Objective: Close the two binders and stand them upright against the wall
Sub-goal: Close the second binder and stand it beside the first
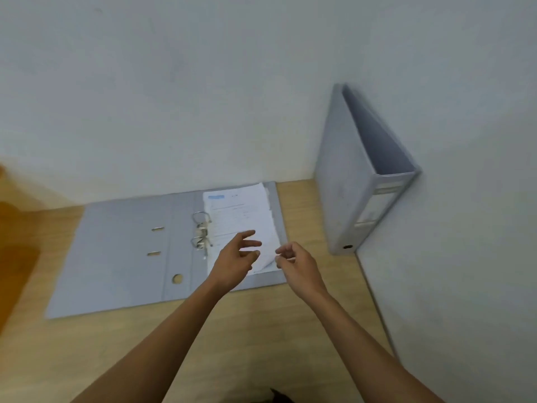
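Note:
A grey binder [122,251] lies open flat on the wooden table, its metal rings [200,231] in the middle and a stack of white papers [241,219] on its right half. My left hand [235,260] hovers over the lower part of the papers with fingers spread. My right hand [296,263] is at the lower right corner of the papers, thumb and fingertips pinched near a curled-up sheet corner; whether it grips the sheet is unclear. A second grey binder [348,175] stands closed and upright in the corner, leaning against the right wall.
The wooden table [145,344] meets a pale wall [174,97] at the back and another wall [465,257] on the right. A darker orange-brown surface [14,257] shows at the left edge.

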`<act>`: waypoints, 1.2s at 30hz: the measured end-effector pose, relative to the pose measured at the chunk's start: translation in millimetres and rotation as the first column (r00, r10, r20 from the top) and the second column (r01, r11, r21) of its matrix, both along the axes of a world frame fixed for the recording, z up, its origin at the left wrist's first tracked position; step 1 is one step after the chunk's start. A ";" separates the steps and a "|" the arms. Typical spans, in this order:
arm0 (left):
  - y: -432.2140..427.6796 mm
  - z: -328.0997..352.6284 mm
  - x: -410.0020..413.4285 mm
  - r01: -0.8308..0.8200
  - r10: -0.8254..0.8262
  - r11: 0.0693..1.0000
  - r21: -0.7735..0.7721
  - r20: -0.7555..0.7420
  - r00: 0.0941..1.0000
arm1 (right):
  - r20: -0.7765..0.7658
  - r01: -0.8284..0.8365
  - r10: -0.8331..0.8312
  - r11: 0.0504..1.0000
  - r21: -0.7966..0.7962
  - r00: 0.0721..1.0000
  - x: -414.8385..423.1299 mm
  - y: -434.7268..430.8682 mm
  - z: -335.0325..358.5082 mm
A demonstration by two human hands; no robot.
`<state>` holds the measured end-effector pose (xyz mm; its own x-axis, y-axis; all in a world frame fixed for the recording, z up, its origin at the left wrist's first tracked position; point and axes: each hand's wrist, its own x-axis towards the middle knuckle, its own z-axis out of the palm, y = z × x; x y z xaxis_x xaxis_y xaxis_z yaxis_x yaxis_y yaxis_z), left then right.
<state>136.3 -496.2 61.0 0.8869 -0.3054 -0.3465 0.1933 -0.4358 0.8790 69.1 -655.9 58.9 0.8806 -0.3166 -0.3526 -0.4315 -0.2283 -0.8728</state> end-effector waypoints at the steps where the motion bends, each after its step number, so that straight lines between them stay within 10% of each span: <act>1: 18.8 -3.4 -0.6 -0.037 0.037 0.999 0.004 -0.035 0.999 | -0.030 -0.046 0.046 0.999 0.006 0.998 2.2 13.5 -3.6; 12: 259.2 -35.5 -2.8 -0.529 0.492 0.848 0.030 -0.415 0.765 | -0.217 -0.325 0.334 0.943 0.075 0.917 48.8 189.3 -29.4; 20: 370.1 -47.3 16.7 -0.737 0.739 0.657 0.158 -0.331 0.587 | -0.316 -0.435 0.425 0.900 0.042 0.849 77.5 279.7 -55.0; 31: 416.9 -74.8 48.7 -0.689 0.770 0.638 0.344 -0.270 0.578 | -0.367 -0.429 0.398 0.903 -0.003 0.841 93.4 305.4 -65.2; 36: 413.5 -64.0 57.3 -0.815 0.798 0.568 0.111 -0.318 0.512 | -0.344 -0.386 0.358 0.922 -0.016 0.868 92.4 303.9 -65.4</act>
